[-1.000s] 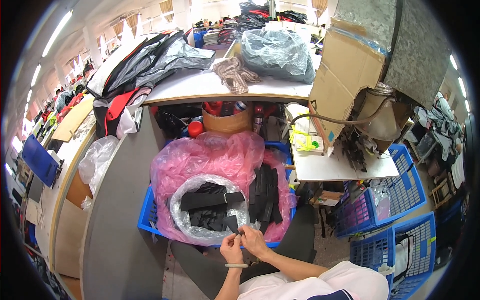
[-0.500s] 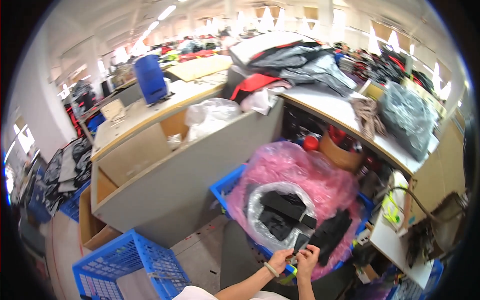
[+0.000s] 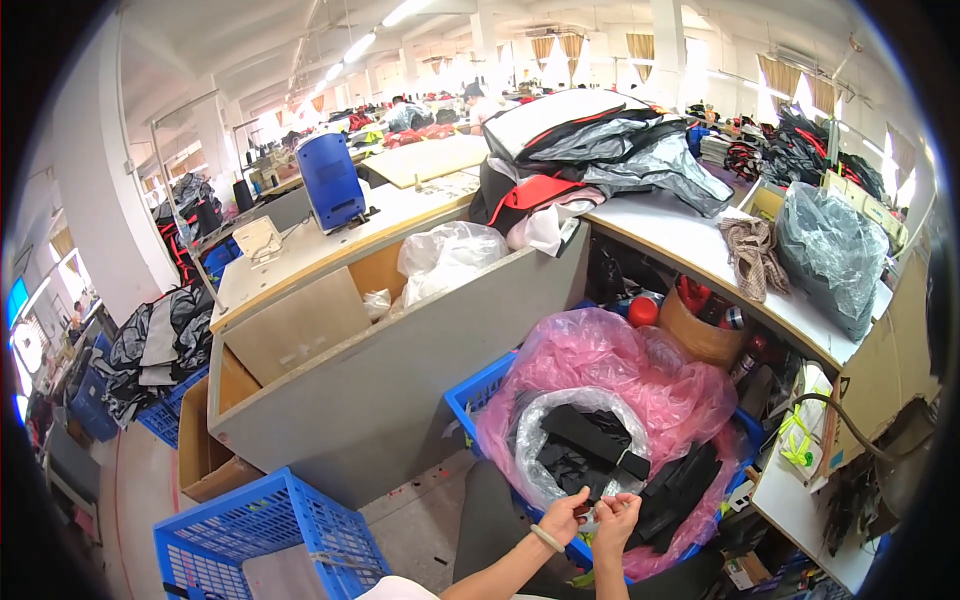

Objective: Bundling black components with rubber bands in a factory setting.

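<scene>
My left hand [image 3: 564, 521], with a pale band at the wrist, is closed with thumb and fingers in a pinch. Close beside it my right hand [image 3: 615, 520] pinches too. Whatever lies between the fingertips is too small to make out. Just beyond them, a clear plastic bag [image 3: 531, 428] with its rim rolled open holds black fabric strips [image 3: 580, 440]. To its right lies a stack of black pieces [image 3: 680, 490]. Both rest on pink plastic sheeting [image 3: 590, 350] in a blue basket [image 3: 478, 388].
A second blue crate [image 3: 290, 535] stands at lower left, beside a grey panelled bench [image 3: 390, 400]. A worktable [image 3: 690, 235] carries piled grey and black fabric [image 3: 620, 140]. At right are a bagged bundle [image 3: 830, 255], a cardboard tub [image 3: 700, 330] and a low white shelf [image 3: 810, 510].
The whole scene has shifted slightly right and down in the picture as my head moved. A small dark piece showed above my fingertips before; it is no longer distinct. Both hands stay together.
</scene>
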